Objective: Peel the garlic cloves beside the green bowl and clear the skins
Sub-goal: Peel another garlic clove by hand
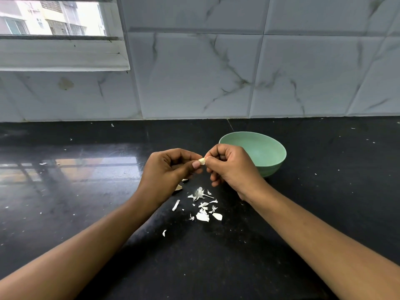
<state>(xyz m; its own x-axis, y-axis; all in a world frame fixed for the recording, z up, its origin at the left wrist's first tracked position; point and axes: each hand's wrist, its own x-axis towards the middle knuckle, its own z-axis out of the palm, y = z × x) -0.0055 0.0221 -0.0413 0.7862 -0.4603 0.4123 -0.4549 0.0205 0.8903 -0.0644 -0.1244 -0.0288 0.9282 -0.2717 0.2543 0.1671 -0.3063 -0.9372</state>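
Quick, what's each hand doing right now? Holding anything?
Left hand: closed, pinching the garlic clove.
Right hand: closed, pinching the same garlic clove from the other side.

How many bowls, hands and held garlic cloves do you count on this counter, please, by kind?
green bowl: 1
hands: 2 (left hand, right hand)
garlic clove, pinched by both hands: 1
Total: 4
skin scraps on the counter: too many and small to count.
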